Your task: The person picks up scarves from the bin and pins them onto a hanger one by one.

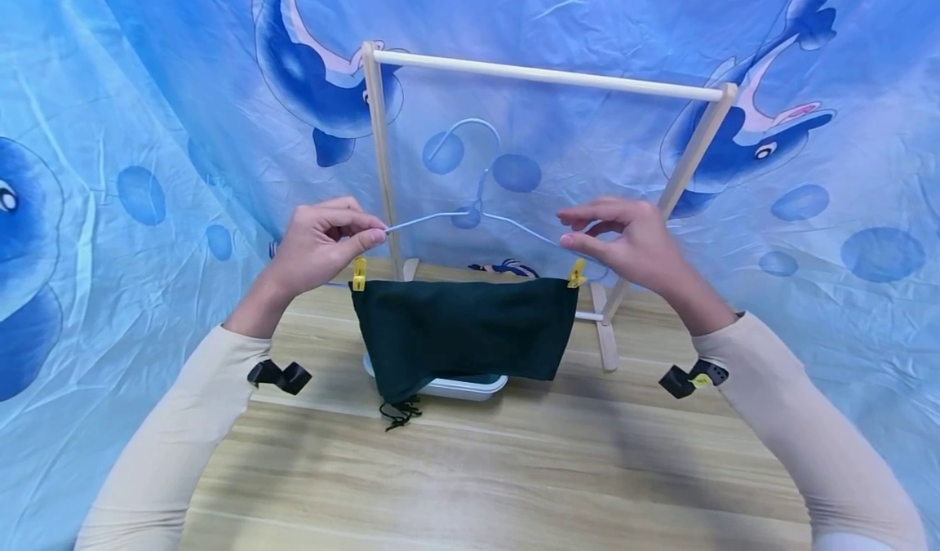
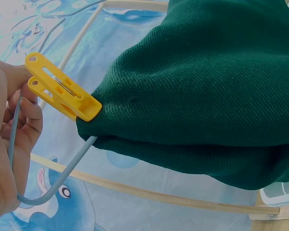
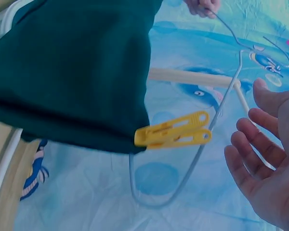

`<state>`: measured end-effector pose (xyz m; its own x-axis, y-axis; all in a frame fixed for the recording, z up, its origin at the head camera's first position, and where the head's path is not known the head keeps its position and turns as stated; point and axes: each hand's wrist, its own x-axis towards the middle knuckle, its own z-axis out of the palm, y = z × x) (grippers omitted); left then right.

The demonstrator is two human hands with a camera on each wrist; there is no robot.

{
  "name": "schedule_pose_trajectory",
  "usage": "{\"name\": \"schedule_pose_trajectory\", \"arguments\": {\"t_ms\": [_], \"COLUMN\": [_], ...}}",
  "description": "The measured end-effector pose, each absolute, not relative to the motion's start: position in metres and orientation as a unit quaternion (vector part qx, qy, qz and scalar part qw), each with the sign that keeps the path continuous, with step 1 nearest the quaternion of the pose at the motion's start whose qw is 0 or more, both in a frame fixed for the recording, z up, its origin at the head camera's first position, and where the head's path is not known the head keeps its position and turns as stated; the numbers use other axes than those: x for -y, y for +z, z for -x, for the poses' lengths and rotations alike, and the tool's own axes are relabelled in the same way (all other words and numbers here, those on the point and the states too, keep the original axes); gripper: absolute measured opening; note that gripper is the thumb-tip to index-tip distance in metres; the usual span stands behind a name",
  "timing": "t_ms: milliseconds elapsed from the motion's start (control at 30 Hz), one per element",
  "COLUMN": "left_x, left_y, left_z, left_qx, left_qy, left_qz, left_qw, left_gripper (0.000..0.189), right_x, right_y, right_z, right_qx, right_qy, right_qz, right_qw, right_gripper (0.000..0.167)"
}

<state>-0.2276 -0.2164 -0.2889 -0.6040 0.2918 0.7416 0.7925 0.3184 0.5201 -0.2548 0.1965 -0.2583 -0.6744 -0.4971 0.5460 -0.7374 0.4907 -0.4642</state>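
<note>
A pale wire hanger is held up in front of the rack, its hook pointing upward. My left hand pinches the hanger's left shoulder. Dark green cloth hangs from the hanger's lower part, with a yellow clothespin at its left corner and another yellow clothespin at its right corner. Beside the hanger's right shoulder is my right hand; in the right wrist view its fingers are spread and loosely bent, apart from the wire. Dark tassels hang at the cloth's lower left.
Behind the hanger stands a wooden rack with a horizontal top bar. A white tray sits on the wood-grain table, partly hidden by the cloth. Blue dolphin-print sheeting surrounds the table at the back and sides.
</note>
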Motion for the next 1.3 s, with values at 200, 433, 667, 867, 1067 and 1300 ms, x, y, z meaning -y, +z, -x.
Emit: {"name": "schedule_pose_trajectory", "arguments": {"t_ms": [200, 433, 667, 867, 1067, 1300], "left_x": [0.215, 0.213, 0.213, 0.213, 0.211, 0.208], "left_y": [-0.289, -0.289, -0.289, -0.289, -0.290, -0.289], "left_z": [0.228, 0.228, 0.228, 0.228, 0.228, 0.231], "left_qx": [0.764, 0.763, 0.764, 0.769, 0.770, 0.770], "left_qy": [-0.468, -0.469, -0.468, -0.464, -0.462, -0.464], "left_qz": [0.356, 0.358, 0.357, 0.353, 0.356, 0.363], "left_qw": [0.267, 0.264, 0.263, 0.263, 0.259, 0.245], "left_gripper": [0.015, 0.015, 0.013, 0.013, 0.013, 0.013], "right_x": [-0.183, -0.176, -0.174, -0.173, -0.175, -0.177], "right_y": [-0.257, -0.257, -0.257, -0.257, -0.258, -0.259], "right_z": [0.265, 0.273, 0.277, 0.278, 0.279, 0.278], "right_qx": [0.845, 0.837, 0.840, 0.827, 0.798, 0.767], "right_qy": [0.353, 0.365, 0.352, 0.362, 0.396, 0.447], "right_qz": [-0.374, -0.397, -0.407, -0.426, -0.450, -0.458], "right_qw": [0.144, 0.090, 0.068, 0.057, 0.057, 0.052], "right_gripper": [0.031, 0.030, 0.025, 0.018, 0.015, 0.012]}}
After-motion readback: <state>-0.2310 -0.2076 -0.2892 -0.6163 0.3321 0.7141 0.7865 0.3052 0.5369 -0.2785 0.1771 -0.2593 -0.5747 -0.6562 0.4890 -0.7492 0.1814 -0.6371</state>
